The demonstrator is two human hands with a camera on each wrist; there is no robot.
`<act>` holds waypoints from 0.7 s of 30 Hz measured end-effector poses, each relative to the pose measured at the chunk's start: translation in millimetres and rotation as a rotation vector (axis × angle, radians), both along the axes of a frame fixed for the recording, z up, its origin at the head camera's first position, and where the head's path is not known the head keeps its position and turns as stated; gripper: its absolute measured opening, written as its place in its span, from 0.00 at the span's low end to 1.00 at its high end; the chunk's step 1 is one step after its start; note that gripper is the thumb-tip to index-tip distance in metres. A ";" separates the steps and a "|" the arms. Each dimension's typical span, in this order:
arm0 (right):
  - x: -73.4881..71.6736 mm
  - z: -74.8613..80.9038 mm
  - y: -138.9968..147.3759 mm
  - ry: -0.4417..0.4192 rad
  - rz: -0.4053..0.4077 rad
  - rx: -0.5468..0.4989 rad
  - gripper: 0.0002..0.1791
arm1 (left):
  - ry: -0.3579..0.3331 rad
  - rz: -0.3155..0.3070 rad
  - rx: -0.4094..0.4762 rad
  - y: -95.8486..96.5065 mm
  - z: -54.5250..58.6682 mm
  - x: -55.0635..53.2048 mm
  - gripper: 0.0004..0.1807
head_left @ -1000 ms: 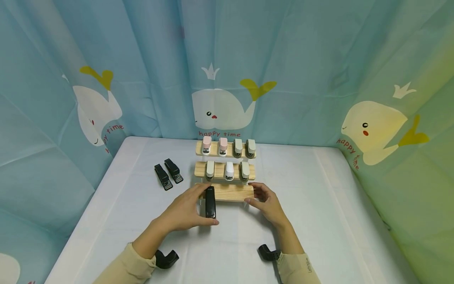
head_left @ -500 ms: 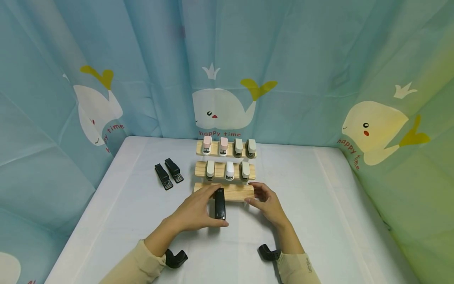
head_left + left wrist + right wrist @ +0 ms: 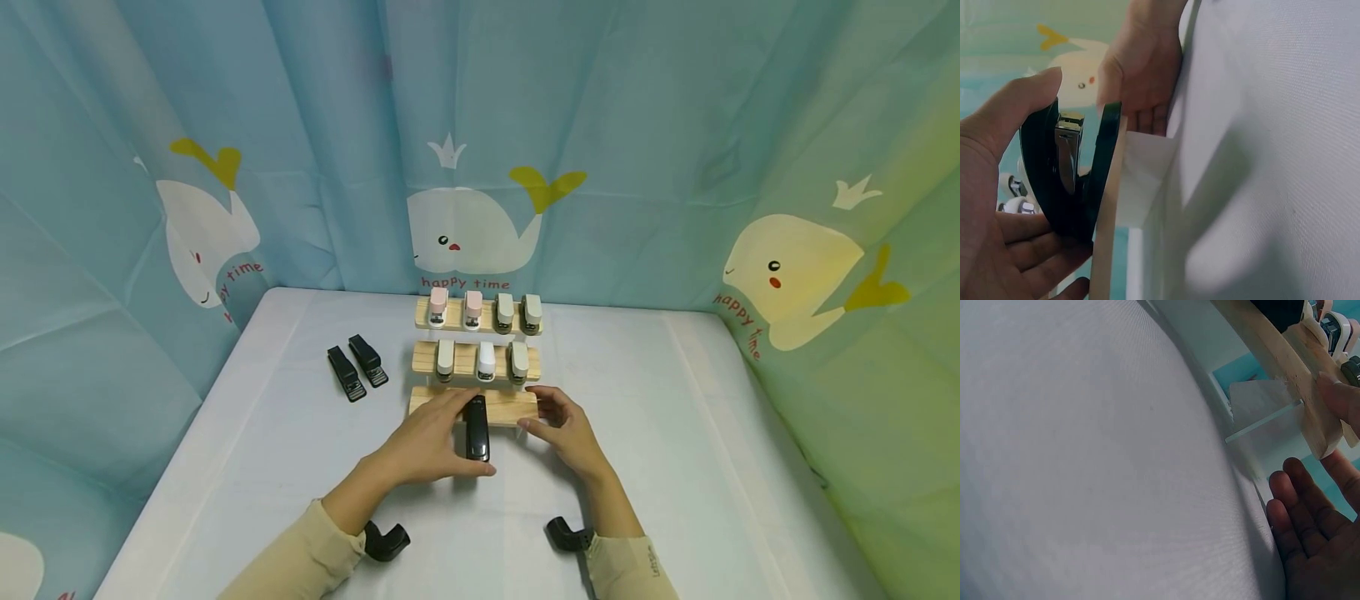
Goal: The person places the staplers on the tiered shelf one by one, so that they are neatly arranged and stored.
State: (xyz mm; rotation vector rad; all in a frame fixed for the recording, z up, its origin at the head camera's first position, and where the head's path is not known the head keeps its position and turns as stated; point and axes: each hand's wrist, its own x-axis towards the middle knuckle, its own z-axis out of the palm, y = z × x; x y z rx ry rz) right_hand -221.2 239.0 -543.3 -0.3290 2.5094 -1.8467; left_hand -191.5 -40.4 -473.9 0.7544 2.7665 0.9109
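Observation:
My left hand (image 3: pixel 423 442) holds a large black stapler (image 3: pixel 477 429) between thumb and fingers at the lowest wooden board (image 3: pixel 513 407) of a tiered display stand. In the left wrist view, the stapler's jaws stand apart, and its base (image 3: pixel 1106 147) lies along the board's top face; whether it bears weight there I cannot tell. My right hand (image 3: pixel 566 433) grips the right end of that board. In the right wrist view its thumb (image 3: pixel 1338 397) rests on top and the index finger is at the end, while the other fingers (image 3: pixel 1300 512) stay off the board.
Three small staplers, one of them white (image 3: pixel 486 361), sit on the middle board (image 3: pixel 422 358). Several pink and grey-green ones, such as a pink stapler (image 3: pixel 438 305), line the top board. Two black staplers (image 3: pixel 347 373) lie on the white table (image 3: pixel 697 433) to the left.
My left hand has slid the black stapler rightward along the lowest board, from its left part to near its middle. The right hand has kept its place.

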 end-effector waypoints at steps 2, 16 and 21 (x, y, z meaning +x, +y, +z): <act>0.6 1.0 0.0 -0.002 0.002 0.000 0.30 | -0.001 0.002 -0.005 1.4 -0.4 -1.2 0.65; 1.0 0.8 0.4 -0.008 0.008 -0.014 0.31 | -0.017 -0.010 -0.033 11.8 -3.6 -7.4 0.63; -0.3 -0.6 0.9 0.003 0.011 -0.009 0.30 | -0.059 0.012 0.000 15.7 -3.7 -6.3 0.64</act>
